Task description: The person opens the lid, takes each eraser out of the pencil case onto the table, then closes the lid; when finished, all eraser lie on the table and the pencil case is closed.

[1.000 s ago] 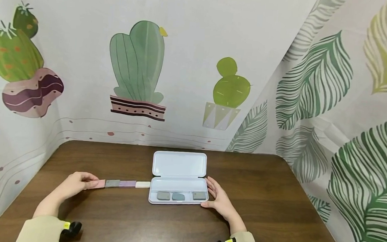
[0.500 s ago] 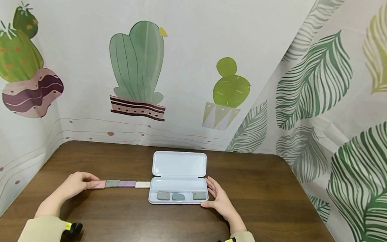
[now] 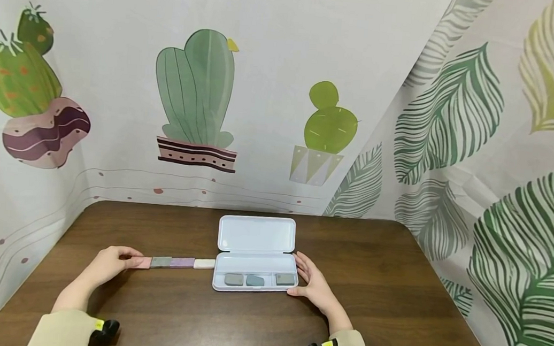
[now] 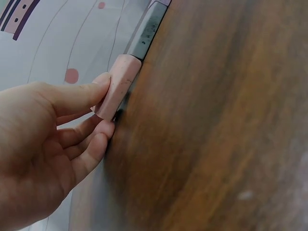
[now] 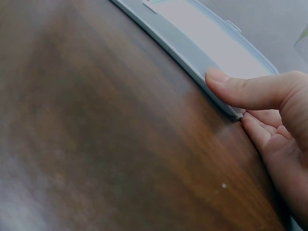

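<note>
A pink eraser [image 4: 120, 86] with slanted sides is pinched between the thumb and fingers of my left hand [image 3: 108, 264]. It heads a straight row on the table, end to end with a grey eraser [image 3: 161, 262], a purple one and a white eraser [image 3: 204, 264]. The white one's far end meets the left side of an open pale-blue pencil case [image 3: 243, 266]. My right hand [image 3: 314, 285] grips the case's right end, thumb [image 5: 236, 89] at the front corner and fingers along the side. Inside the case lie a grey block [image 3: 233, 280], a blue-grey block [image 3: 255, 281] and another grey block [image 3: 285, 279].
The case's lid [image 3: 256, 235] is folded back toward the rear of the brown wooden table [image 3: 189, 317]. Behind the table hangs a white cloth [image 3: 273, 87] printed with cacti and leaves. A black wrist camera [image 3: 105, 331] sits at each sleeve.
My left forearm and sleeve have shifted slightly to the right. Both hands keep their holds; the erasers and the case show no clear movement.
</note>
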Demonstrator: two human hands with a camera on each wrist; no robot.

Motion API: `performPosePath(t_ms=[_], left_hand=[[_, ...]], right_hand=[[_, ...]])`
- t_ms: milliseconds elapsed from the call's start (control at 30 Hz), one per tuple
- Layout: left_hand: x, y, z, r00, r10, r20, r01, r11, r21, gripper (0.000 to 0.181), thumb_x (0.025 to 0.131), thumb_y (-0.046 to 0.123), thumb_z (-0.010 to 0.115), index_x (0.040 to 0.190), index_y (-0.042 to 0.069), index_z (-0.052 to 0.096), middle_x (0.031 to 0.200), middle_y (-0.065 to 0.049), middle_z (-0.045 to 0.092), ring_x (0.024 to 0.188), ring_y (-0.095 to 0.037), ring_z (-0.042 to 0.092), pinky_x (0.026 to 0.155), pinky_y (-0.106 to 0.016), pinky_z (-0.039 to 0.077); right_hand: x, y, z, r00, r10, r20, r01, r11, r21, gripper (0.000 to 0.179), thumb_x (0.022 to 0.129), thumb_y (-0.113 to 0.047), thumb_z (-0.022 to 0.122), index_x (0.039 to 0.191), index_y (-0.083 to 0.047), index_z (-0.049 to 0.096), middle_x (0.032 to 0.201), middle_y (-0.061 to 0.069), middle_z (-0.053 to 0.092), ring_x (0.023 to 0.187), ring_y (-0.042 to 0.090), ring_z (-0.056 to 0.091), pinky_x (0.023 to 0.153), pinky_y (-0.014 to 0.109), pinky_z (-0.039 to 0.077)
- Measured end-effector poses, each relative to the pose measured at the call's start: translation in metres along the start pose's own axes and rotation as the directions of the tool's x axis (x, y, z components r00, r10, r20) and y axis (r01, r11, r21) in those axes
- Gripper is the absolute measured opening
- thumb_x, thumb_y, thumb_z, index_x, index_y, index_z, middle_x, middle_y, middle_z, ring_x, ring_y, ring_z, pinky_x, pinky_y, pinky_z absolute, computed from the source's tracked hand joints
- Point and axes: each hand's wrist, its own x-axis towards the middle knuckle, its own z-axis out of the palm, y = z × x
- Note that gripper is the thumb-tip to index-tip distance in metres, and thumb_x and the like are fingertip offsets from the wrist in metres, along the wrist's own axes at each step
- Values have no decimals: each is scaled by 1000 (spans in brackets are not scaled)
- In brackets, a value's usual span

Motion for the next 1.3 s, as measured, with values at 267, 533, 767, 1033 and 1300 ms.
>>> performPosePath(t_ms=[267, 533, 767, 1033, 1300], left_hand=[[-2, 1, 2, 1000, 6, -13, -6, 999, -49, 38, 87, 31, 72, 109, 0, 71, 114, -24, 63, 94, -27, 60, 74, -35, 49], [1, -4, 4, 1000, 3, -13, -4, 996, -85, 48, 86, 30, 74, 116, -7, 65, 109, -21, 66, 89, -19, 59, 69, -27, 48], [3, -2, 7, 997, 8, -71, -14, 996, -91, 52, 81, 32, 79, 115, -4, 63, 105, -16, 63, 87, -19, 56, 70, -27, 46], [8, 23, 16, 980, 117, -163, -140, 980, -141, 33, 79, 3, 77, 108, -1, 63, 98, -16, 66, 82, -12, 56, 65, -26, 52], [23, 57, 35, 944, 303, -131, -321, 935, -152, 19, 84, -1, 70, 103, -1, 68, 92, -10, 73, 77, 0, 63, 70, -24, 54]], right_hand=[[0, -2, 1, 1000, -6, 0, 6, 1000, 17, 99, 72, 7, 80, 150, 10, 18, 155, 29, 27, 145, 42, 26, 115, 48, 25], [1, -4, 2, 1000, -8, -3, 8, 1000, 11, 99, 72, 7, 79, 150, 10, 18, 155, 29, 27, 144, 42, 27, 115, 48, 26], [1, -3, 1, 1000, -9, -2, 9, 1000, 9, 99, 72, 7, 79, 150, 10, 18, 155, 29, 27, 145, 41, 27, 115, 46, 27], [0, -2, 0, 1000, -17, 1, 17, 1000, 0, 99, 73, 5, 80, 150, 10, 18, 155, 30, 27, 144, 42, 27, 115, 44, 28], [0, -2, 0, 1000, -16, 2, 16, 1000, 1, 99, 73, 4, 80, 150, 10, 18, 155, 29, 27, 144, 41, 27, 115, 44, 28]])
